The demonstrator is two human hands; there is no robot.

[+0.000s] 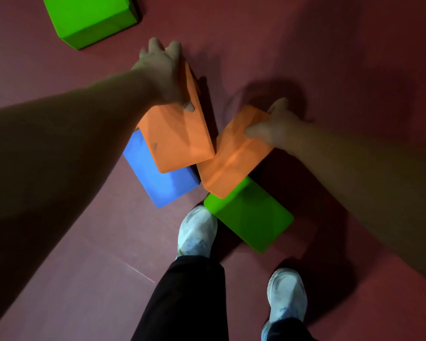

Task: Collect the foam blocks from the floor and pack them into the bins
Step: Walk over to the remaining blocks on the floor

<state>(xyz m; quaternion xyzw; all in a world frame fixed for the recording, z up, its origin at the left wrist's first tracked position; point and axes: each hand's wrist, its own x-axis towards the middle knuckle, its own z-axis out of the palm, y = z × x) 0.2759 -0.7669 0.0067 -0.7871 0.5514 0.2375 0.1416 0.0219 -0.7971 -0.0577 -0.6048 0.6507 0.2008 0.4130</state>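
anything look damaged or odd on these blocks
Minor only. The left orange block, in the left hand, has a small dark mark near its lower left edge, and the blue block below it shows pale scuffs. The right orange block, in the right hand, looks clean. No tears show.

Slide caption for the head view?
Left hand grips the left orange block, right hand the right orange block, over a blue block and a green block.

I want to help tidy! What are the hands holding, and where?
The left hand grips the left orange block by its far end; the right hand grips the right orange block by its far end too.
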